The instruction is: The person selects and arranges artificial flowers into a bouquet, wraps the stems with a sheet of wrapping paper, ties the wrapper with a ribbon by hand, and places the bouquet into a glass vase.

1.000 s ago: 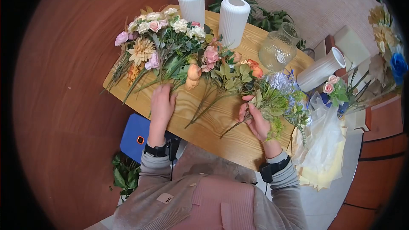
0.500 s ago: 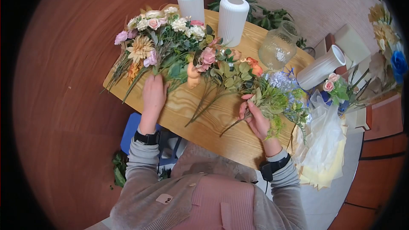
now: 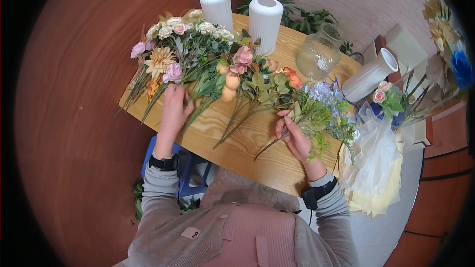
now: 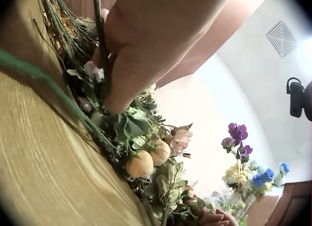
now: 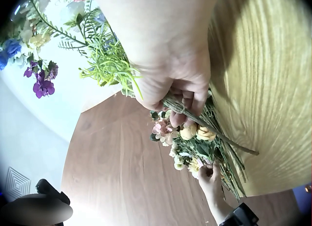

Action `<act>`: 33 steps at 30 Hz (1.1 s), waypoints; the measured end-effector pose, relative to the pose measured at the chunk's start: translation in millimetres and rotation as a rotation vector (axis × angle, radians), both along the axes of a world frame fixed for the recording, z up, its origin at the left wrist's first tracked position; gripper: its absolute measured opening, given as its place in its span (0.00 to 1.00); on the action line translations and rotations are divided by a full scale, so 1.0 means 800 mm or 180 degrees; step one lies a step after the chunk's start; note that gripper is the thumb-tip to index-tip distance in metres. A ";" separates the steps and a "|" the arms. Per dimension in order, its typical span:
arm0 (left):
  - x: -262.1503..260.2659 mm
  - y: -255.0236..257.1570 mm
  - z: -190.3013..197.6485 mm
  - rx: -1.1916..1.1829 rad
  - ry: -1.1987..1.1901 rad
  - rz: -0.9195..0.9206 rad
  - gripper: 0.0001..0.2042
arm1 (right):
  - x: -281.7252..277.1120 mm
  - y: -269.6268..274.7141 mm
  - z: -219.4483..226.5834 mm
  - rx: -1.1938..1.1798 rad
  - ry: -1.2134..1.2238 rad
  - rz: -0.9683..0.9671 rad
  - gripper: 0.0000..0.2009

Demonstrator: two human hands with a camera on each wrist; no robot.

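Note:
In the head view my left hand [image 3: 174, 110] is at the left of the table, among the flower stems just below a lavender flower [image 3: 172, 72]. Its thumb and fingers pinch a thin green stem [image 4: 100, 36], seen close up in the left wrist view. Which bloom tops that stem cannot be told. My right hand [image 3: 299, 142] grips the brown stem [image 5: 222, 134] of a leafy green spray [image 3: 316, 118], whose bare end points toward the table's near edge. Peach blooms [image 3: 230, 86], a pink rose [image 3: 242, 58] and orange-red flowers [image 3: 293, 76] lie between the hands.
Two white ribbed vases [image 3: 265, 24] stand at the back, with a clear glass vase [image 3: 319, 54] to their right. Another white vase [image 3: 368, 76] leans at the right. Pale wrapping sheets [image 3: 373, 168] hang by the right edge of the wooden table [image 3: 247, 138].
My left hand has moved left and up, from the table's near side to the stems below the lavender flower. My right hand keeps its grip on the green spray, nearly still.

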State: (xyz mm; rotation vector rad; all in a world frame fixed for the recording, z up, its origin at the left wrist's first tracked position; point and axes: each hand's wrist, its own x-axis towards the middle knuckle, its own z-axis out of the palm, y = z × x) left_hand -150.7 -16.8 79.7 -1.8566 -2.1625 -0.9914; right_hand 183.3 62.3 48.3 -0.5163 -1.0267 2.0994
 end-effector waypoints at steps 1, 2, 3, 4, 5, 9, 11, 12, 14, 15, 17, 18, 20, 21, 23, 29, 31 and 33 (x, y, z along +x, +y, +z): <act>-0.003 0.000 -0.001 0.0003 0.0004 -0.0007 0.09 | 0.000 0.001 0.000 0.0022 -0.0007 0.0000 0.13; -0.007 0.000 -0.004 -0.0032 -0.0085 0.0021 0.09 | 0.000 0.001 0.001 0.0044 -0.0013 -0.0002 0.13; -0.009 -0.001 -0.007 -0.0069 -0.0177 0.0051 0.10 | 0.000 0.001 0.000 0.0046 -0.0011 -0.0009 0.13; -0.006 -0.001 -0.006 -0.0067 -0.0174 0.0045 0.10 | 0.000 0.001 0.000 0.0031 -0.0022 -0.0011 0.12; -0.001 -0.002 -0.005 -0.0001 -0.0229 0.0065 0.11 | 0.000 0.001 0.000 0.0013 -0.0031 -0.0013 0.12; -0.005 -0.005 -0.014 -0.0316 -0.0371 0.0095 0.19 | 0.000 0.001 -0.001 0.0002 -0.0035 -0.0026 0.12; -0.015 -0.004 -0.025 -0.0184 -0.0558 -0.0173 0.17 | -0.001 0.002 -0.002 0.0028 0.0005 -0.0015 0.12; -0.020 -0.003 -0.030 -0.0049 -0.0754 -0.0438 0.16 | -0.001 0.003 -0.002 0.0038 0.0019 -0.0018 0.12; -0.026 -0.005 -0.032 -0.0142 -0.1104 -0.0392 0.15 | -0.001 0.002 -0.004 0.0022 -0.0012 -0.0029 0.12; -0.028 -0.006 -0.033 -0.0239 -0.1466 -0.0341 0.14 | 0.000 0.002 -0.004 0.0021 -0.0005 -0.0025 0.12; -0.031 -0.007 -0.029 -0.0478 -0.2275 -0.0260 0.14 | 0.000 0.002 -0.001 0.0017 -0.0070 -0.0033 0.12; -0.033 -0.008 -0.027 -0.0719 -0.3092 -0.0177 0.15 | 0.000 0.002 0.000 0.0017 -0.0063 -0.0031 0.12; -0.041 -0.010 -0.039 -0.0708 -0.2972 -0.0212 0.16 | 0.000 0.002 0.000 0.0024 -0.0078 -0.0023 0.12; -0.045 -0.012 -0.044 -0.0700 -0.2856 -0.0248 0.17 | 0.000 0.002 0.000 0.0025 -0.0074 -0.0022 0.12; -0.033 -0.017 -0.040 -0.0455 -0.2208 -0.0456 0.18 | 0.000 0.003 -0.002 0.0045 -0.0080 -0.0007 0.12; 0.002 -0.038 -0.012 -0.0316 -0.1253 -0.0629 0.27 | -0.001 0.003 -0.001 0.0062 -0.0096 -0.0013 0.12; 0.004 -0.046 -0.015 -0.0273 -0.0853 -0.0298 0.28 | -0.001 0.004 -0.002 0.0032 -0.0066 0.0006 0.12; 0.004 -0.057 -0.022 -0.0287 -0.0731 -0.0113 0.27 | -0.001 0.004 -0.004 0.0003 -0.0029 0.0035 0.12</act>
